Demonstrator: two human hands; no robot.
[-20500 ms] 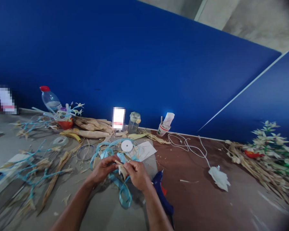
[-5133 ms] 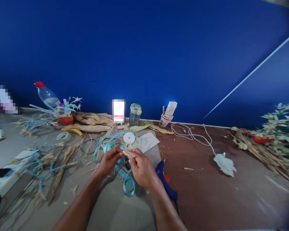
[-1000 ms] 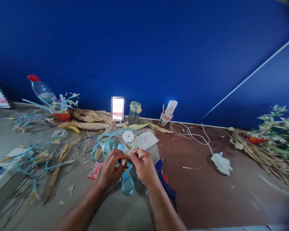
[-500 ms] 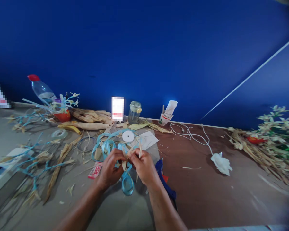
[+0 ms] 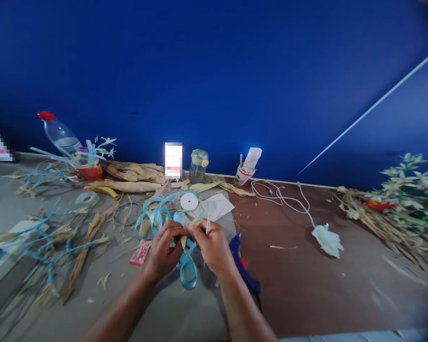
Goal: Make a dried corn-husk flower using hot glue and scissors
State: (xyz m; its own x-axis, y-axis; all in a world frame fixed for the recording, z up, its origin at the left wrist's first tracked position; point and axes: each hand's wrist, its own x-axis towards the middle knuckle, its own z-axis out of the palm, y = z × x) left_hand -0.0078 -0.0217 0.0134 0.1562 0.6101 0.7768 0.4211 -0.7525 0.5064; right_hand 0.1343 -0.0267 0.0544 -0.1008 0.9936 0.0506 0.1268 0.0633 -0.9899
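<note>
My left hand (image 5: 166, 247) and my right hand (image 5: 214, 249) meet near the middle of the table, fingertips pinched together. Between them is a small piece of pale dried husk (image 5: 184, 241) with petal-like points; the fingers hide much of it. A thin pale stick (image 5: 208, 222) rises from the fingers of my right hand. Light blue ribbon (image 5: 189, 275) loops below the fingertips, and more of it lies tangled just behind them. Beyond the hands lies a white spool (image 5: 189, 202). A blue glue gun (image 5: 248, 273) rests right of my right wrist.
Blue-wrapped stems with husk flowers (image 5: 52, 254) spread at left. At the back stand a glass jar (image 5: 199, 166), a white cup (image 5: 243, 175) and a red pot (image 5: 91, 172). A white cable (image 5: 292, 202) and a bunch of white flowers (image 5: 404, 185) lie right.
The fingers have shifted only slightly around the husk piece, both hands staying together. The whole view has moved a little.
</note>
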